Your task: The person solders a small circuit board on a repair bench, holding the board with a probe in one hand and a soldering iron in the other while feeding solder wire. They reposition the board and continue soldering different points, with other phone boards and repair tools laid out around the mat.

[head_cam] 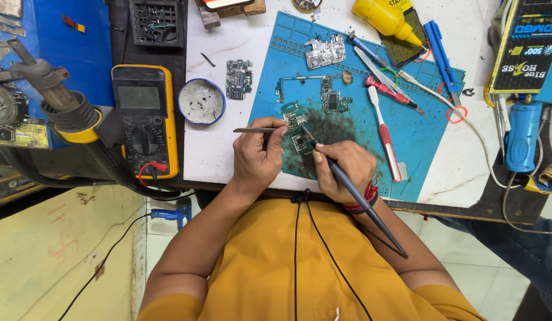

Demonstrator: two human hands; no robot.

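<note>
Left hand (258, 156) pinches tweezers (254, 129) shut-fingered; right hand (341, 169) grips one soldering iron (353, 190) — both tips meet a small circuit board (300, 139) on the blue mat (418, 137), among about five other boards.

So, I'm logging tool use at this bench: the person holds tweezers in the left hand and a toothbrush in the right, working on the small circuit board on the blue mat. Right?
Not quite. The head view shows the right hand holding a soldering iron, not a toothbrush; the red and white toothbrush lies untouched on the blue mat. The left hand does hold tweezers at the small circuit board.
</note>
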